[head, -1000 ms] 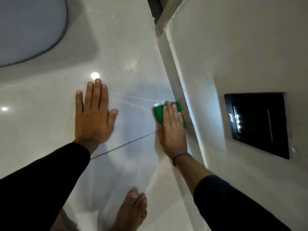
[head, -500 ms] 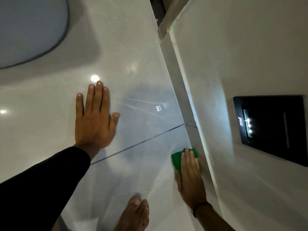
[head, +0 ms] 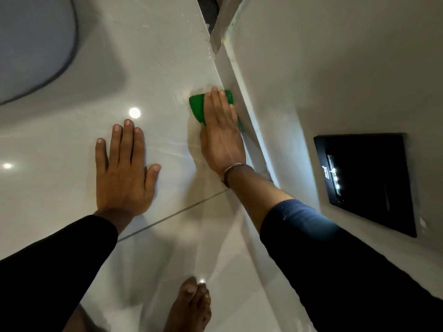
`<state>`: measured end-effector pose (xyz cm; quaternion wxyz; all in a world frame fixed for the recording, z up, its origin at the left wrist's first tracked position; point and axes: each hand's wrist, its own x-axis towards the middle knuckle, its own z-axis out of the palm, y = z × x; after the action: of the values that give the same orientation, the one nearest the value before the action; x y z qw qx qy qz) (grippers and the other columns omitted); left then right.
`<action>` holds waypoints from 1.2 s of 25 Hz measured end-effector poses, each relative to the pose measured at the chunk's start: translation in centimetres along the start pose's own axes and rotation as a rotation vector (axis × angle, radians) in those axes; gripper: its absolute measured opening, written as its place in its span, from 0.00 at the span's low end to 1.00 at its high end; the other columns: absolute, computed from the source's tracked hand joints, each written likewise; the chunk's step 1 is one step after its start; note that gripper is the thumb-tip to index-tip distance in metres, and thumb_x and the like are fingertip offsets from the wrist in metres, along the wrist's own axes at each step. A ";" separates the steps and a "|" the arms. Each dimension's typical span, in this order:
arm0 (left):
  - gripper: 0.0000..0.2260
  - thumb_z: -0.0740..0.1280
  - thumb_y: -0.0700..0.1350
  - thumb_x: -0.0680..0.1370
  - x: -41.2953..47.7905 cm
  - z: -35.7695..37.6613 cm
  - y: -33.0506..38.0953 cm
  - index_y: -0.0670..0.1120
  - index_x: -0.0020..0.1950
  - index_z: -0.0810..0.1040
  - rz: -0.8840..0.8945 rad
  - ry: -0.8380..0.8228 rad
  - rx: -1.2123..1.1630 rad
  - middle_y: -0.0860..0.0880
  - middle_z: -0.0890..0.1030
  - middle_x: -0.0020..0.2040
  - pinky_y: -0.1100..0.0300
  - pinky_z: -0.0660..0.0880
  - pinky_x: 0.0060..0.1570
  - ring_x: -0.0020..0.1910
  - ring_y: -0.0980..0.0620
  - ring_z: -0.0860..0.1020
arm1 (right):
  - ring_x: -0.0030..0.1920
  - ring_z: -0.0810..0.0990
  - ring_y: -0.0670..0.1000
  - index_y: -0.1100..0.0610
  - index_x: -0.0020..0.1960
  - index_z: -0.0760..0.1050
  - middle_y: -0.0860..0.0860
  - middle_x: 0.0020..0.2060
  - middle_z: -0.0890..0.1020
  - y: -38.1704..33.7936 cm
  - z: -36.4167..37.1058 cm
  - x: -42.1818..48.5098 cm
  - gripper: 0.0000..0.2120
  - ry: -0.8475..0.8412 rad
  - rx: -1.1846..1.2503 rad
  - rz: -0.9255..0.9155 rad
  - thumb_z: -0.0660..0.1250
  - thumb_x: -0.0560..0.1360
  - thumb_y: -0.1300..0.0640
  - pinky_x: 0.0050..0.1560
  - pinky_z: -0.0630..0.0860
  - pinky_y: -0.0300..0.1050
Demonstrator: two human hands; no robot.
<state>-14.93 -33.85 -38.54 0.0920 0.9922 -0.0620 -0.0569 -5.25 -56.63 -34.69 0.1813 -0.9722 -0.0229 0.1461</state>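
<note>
A green scrub pad (head: 197,109) lies flat on the glossy pale floor tile (head: 155,68), tight against the skirting at the foot of the wall. My right hand (head: 221,133) presses down on it with straight fingers, covering most of it. My left hand (head: 124,168) rests flat on the floor tile to the left, fingers spread, holding nothing.
A pale wall (head: 323,56) rises along the right with a black panel (head: 366,180) showing small lights. A grey rounded fixture (head: 31,44) fills the top left. A dark grout line (head: 182,209) crosses the floor. My bare foot (head: 191,305) stands at the bottom.
My right hand has slid the green pad forward along the skirting, from near the grout line to well beyond it. The left hand has stayed planted.
</note>
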 end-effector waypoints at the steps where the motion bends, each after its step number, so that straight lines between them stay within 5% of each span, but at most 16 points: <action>1: 0.36 0.52 0.57 0.86 0.0 -0.1 0.0 0.39 0.89 0.52 0.000 0.002 -0.002 0.36 0.53 0.90 0.32 0.49 0.87 0.89 0.34 0.52 | 0.85 0.49 0.57 0.62 0.84 0.53 0.58 0.84 0.56 0.4 0.1 -0.8 0.34 0.011 0.001 -0.010 0.57 0.79 0.69 0.83 0.41 0.52; 6: 0.36 0.53 0.57 0.86 0.1 -0.1 -0.1 0.38 0.89 0.53 -0.009 -0.004 -0.028 0.36 0.53 0.90 0.32 0.49 0.87 0.90 0.35 0.52 | 0.85 0.46 0.54 0.58 0.85 0.49 0.55 0.85 0.53 5.4 2.0 -15.0 0.32 -0.028 -0.034 0.052 0.54 0.82 0.61 0.84 0.48 0.57; 10: 0.36 0.53 0.57 0.86 0.1 0.0 -0.2 0.39 0.89 0.52 -0.004 -0.005 -0.019 0.36 0.53 0.90 0.33 0.49 0.87 0.90 0.36 0.51 | 0.83 0.57 0.60 0.60 0.83 0.52 0.58 0.83 0.57 9.2 3.0 -26.4 0.32 -0.147 -0.154 0.117 0.54 0.81 0.54 0.80 0.58 0.64; 15: 0.36 0.53 0.57 0.86 0.0 0.1 -0.1 0.38 0.89 0.53 0.001 0.006 -0.014 0.36 0.53 0.90 0.33 0.49 0.87 0.90 0.36 0.51 | 0.82 0.58 0.62 0.60 0.83 0.51 0.60 0.82 0.60 8.3 1.6 -22.9 0.31 -0.201 -0.145 0.039 0.54 0.82 0.53 0.79 0.64 0.66; 19: 0.36 0.53 0.57 0.85 -0.1 0.1 -0.1 0.38 0.89 0.52 0.003 0.003 -0.003 0.36 0.53 0.90 0.33 0.49 0.87 0.90 0.35 0.51 | 0.85 0.49 0.57 0.60 0.84 0.52 0.57 0.84 0.56 3.9 0.7 -10.5 0.31 -0.074 0.012 0.000 0.56 0.83 0.59 0.84 0.49 0.60; 23: 0.36 0.52 0.58 0.86 -0.1 0.4 -0.4 0.39 0.89 0.51 0.010 0.009 0.006 0.36 0.52 0.91 0.33 0.49 0.87 0.90 0.36 0.50 | 0.84 0.52 0.58 0.62 0.83 0.54 0.59 0.84 0.57 0.2 0.5 -0.4 0.33 0.026 -0.004 0.024 0.59 0.80 0.66 0.83 0.44 0.54; 30: 0.36 0.51 0.59 0.86 -0.1 0.7 -0.5 0.40 0.90 0.50 0.001 0.017 -0.013 0.38 0.52 0.91 0.33 0.48 0.87 0.90 0.37 0.50 | 0.85 0.49 0.57 0.59 0.84 0.49 0.57 0.84 0.55 5.6 2.2 -15.1 0.33 -0.026 -0.052 0.041 0.54 0.81 0.61 0.84 0.49 0.61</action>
<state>-15.10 -33.46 -39.28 0.0988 0.9920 -0.0616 -0.0488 -20.39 -62.62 -34.49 0.1525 -0.9749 -0.0090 0.1619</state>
